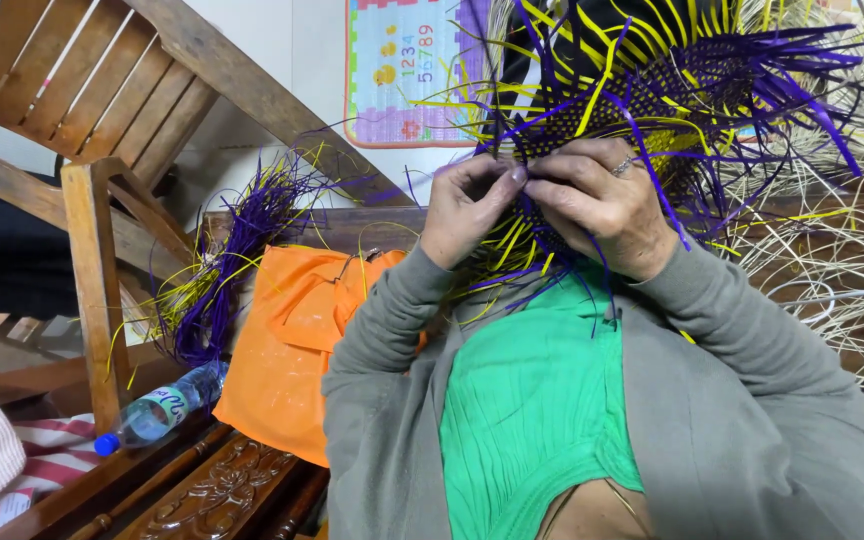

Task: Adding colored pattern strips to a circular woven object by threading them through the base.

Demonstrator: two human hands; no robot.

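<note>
A woven panel of flat purple and yellow strips [652,90] is being held up in front of the chest, above a green ribbed top [532,400] and an open grey cardigan [752,400]. Its loose strip ends are fanning out on all sides.

The panel's lower edge is being pinched by the left hand [467,210], whose thumb and forefinger are closed tightly on the weave while its other fingers are curled in. The same edge is being gripped by the right hand [602,205], just beside the left and touching it at the fingertips. The right fingers are bent over the strips and nearly closed. A silver ring [622,167] is being worn on one of them.

To the left, a loose bundle of purple and yellow strips [232,270] is being propped against a slatted wooden chair [92,250]. An orange fabric bag [292,340] is lying beside the bundle. A clear plastic bottle with a blue cap [157,410] is lying on its side below both.

To the right, a mass of pale straw-coloured strands [832,270] is being kept well apart from the hands.
</note>
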